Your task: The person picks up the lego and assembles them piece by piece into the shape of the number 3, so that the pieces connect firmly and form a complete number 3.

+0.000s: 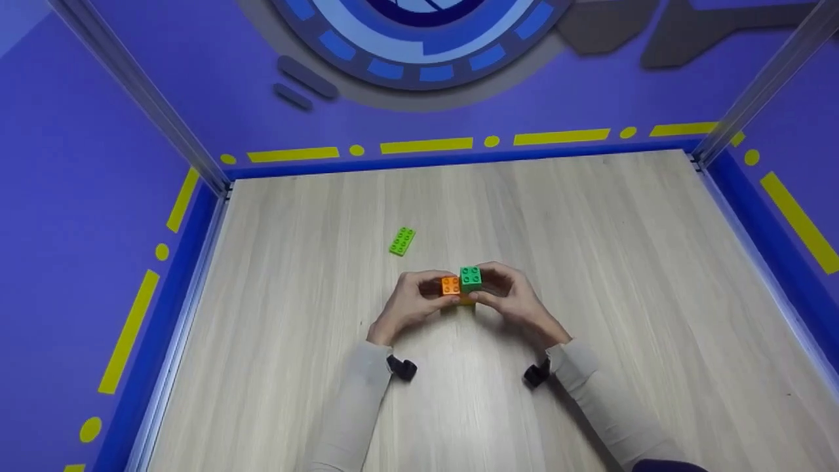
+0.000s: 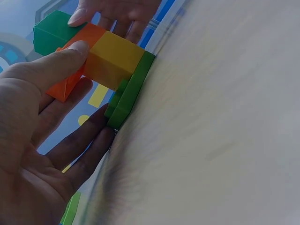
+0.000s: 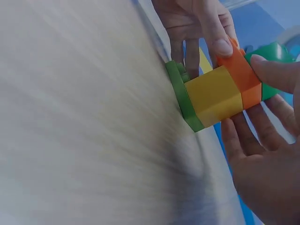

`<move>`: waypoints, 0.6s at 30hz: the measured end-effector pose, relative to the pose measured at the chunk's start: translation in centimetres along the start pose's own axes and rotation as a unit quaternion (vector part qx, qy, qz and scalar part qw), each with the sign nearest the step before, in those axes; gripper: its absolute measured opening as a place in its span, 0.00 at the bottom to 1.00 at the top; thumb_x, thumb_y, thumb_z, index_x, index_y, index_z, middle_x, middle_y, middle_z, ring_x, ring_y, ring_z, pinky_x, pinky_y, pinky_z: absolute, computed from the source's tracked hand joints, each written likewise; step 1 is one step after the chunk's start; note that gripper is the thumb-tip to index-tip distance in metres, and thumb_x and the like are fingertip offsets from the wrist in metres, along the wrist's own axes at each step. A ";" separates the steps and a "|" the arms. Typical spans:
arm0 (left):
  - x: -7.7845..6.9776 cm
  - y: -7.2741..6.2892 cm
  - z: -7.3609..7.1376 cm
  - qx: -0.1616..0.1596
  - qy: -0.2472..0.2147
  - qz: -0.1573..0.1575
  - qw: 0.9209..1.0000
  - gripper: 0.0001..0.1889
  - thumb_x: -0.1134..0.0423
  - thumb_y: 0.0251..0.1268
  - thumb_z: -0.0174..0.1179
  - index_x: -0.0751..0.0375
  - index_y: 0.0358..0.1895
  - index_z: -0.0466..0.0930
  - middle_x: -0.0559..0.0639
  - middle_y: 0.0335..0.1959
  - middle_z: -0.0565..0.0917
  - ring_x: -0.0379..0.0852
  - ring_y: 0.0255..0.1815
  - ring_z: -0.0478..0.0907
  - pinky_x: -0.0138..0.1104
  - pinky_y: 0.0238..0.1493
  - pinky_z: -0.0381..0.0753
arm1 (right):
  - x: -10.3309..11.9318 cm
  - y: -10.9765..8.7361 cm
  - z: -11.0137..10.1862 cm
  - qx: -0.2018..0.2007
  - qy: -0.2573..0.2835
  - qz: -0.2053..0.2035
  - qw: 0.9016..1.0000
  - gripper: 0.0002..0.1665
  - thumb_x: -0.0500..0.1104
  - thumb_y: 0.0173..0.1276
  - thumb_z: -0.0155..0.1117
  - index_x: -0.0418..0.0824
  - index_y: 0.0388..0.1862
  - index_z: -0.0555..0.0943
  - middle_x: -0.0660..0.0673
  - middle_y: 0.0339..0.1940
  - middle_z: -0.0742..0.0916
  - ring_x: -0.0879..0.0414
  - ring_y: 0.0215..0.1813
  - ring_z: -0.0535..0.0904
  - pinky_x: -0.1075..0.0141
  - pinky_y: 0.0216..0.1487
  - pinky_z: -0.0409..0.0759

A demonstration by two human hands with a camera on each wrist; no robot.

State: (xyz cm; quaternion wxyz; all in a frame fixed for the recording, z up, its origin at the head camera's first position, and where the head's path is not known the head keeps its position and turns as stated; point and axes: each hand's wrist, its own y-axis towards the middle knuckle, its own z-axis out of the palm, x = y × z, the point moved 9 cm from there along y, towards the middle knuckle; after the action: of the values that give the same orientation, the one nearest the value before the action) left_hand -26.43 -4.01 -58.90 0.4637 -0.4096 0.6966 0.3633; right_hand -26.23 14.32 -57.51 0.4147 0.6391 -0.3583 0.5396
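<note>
Big purple-blue walls (image 1: 196, 78) with yellow dashes run round a pale wood tabletop (image 1: 623, 275), and somebody's light sleeves (image 1: 354, 400) reach in from the near side. The left hand (image 1: 416, 300) has thumb and fingers pinching the orange brick, its other fingers stretched out down toward the base. The right hand (image 1: 514, 298) comes in from the right, thumb pressed on the near side of the green brick, fingers round the far side and a bit spread; can't really tell which fingertips touch what. Between the hands, around mid-table, is the brick stack (image 1: 470, 282). Going up: thin green base (image 3: 183, 98), yellow brick (image 3: 215, 96), orange brick (image 1: 450, 286) jutting out left, then the green brick (image 1: 470, 280) on its right half. Hard to say if the base touches the wood. Smallest bit: a flat lime plate (image 1: 402, 242), studs up, lying apart, farther and slightly left.
</note>
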 end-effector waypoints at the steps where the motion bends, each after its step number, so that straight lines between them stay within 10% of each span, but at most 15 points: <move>1: 0.0 0.0 0.0 -0.001 -0.001 0.000 1.000 0.22 0.56 0.64 0.79 0.50 0.60 0.89 0.46 0.55 0.91 0.41 0.53 0.89 0.35 0.57 0.87 | -0.1 0.0 0.0 0.002 0.007 -0.004 1.000 0.26 0.28 0.68 0.75 0.27 0.63 0.79 0.40 0.59 0.87 0.58 0.61 0.86 0.64 0.68 0.82; 18: -0.6 0.0 0.2 0.020 -0.001 0.005 1.000 0.19 0.60 0.68 0.76 0.52 0.60 0.87 0.48 0.57 0.90 0.43 0.55 0.88 0.36 0.59 0.86 | -1.5 1.2 0.4 0.058 0.098 -0.034 0.993 0.27 0.28 0.67 0.75 0.23 0.61 0.74 0.50 0.56 0.88 0.58 0.58 0.86 0.65 0.66 0.82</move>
State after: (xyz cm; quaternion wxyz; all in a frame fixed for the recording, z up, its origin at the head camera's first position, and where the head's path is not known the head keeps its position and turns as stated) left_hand -26.23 -3.65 -58.41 0.4708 -0.3964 0.7049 0.3525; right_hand -27.44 13.52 -58.84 0.4283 0.6183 -0.2621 0.6046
